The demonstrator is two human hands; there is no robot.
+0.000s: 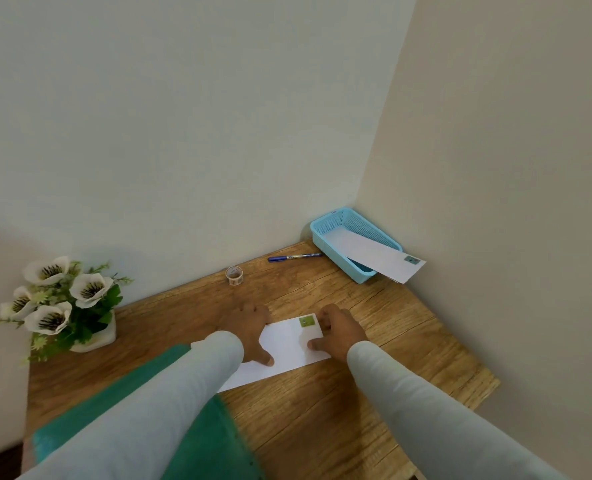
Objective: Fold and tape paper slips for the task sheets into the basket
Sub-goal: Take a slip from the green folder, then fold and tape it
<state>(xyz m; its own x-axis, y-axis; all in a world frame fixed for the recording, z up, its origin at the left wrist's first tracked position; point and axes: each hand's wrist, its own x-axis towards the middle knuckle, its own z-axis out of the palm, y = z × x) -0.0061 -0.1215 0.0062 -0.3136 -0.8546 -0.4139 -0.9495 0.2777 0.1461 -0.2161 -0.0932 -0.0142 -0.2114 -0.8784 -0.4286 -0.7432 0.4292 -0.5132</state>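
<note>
Left hand (249, 327) lies flat, fingers spread, pressing the folded paper slip (287, 344) onto the counter (322, 420). Right hand (339, 330) is on the slip's right end, thumb on top and fingers bent at the far edge; can't tell if it actually grips. Beyond them: tape roll (234, 275), blue pen (294, 257), and a blue basket (357, 220) in the corner with another slip (381, 258) overhanging its rim.
</note>
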